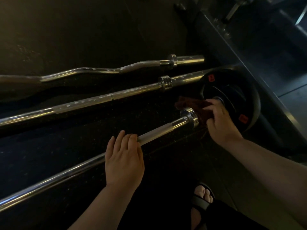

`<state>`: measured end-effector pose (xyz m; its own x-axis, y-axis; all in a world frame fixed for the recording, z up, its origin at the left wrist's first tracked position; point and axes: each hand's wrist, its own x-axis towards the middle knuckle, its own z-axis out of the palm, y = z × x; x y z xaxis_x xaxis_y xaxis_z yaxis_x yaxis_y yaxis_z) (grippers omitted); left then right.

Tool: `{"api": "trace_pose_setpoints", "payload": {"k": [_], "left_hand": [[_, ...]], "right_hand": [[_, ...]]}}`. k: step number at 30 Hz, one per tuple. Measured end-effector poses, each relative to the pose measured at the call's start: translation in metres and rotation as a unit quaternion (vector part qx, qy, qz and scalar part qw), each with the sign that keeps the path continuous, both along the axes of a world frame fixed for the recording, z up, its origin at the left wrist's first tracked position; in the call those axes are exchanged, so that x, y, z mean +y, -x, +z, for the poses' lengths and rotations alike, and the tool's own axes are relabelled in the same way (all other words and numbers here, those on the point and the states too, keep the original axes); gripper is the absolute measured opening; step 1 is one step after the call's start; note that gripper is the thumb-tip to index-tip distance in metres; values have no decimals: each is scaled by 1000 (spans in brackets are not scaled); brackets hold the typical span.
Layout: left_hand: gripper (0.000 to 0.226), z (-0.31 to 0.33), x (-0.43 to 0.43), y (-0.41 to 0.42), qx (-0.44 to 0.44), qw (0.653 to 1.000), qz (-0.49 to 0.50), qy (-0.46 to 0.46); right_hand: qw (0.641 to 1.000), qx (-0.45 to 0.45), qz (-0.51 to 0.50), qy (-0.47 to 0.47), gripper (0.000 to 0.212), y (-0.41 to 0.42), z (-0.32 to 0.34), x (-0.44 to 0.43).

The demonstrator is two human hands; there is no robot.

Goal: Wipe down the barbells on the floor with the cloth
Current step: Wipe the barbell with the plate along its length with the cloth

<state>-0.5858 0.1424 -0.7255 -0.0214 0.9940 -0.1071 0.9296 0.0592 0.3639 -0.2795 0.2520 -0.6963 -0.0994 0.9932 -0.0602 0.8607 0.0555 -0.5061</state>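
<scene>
Three chrome barbells lie side by side on the dark rubber floor. The nearest barbell [69,173] runs from the lower left up to its collar [190,117]. My left hand [123,160] rests on its shaft, fingers curled over the bar beside the knurled grip. My right hand [219,120] grips a dark red cloth [191,103] bunched around that bar's sleeve, just past the collar. The middle straight barbell [103,99] and the far curl bar [99,70] lie untouched and show pale smudges.
A black weight plate [232,93] with red labels sits on the near bar's end, right of my right hand. A dark metal rack base [245,52] crosses the upper right. My sandalled foot [203,196] is at the bottom.
</scene>
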Motion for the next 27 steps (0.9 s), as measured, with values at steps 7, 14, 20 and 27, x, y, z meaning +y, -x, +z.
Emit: {"api": "trace_pose_setpoints", "payload": {"k": [7,14,20,27], "left_hand": [[53,-2,-1,-1,-1,1000,2,-11],[50,-1,-2,-1,-4,1000,1,-14],[50,-1,-2,-2,-13,1000,0,-15],[57,3,-3,4,6,999,-36,21]], "right_hand": [[983,107,-121,-82,32,51,23,-8],[994,32,101,22,25,103,4,-43],[993,-12,115,31,25,87,3,-39],[972,42,219,79,25,141,0,-63]]}}
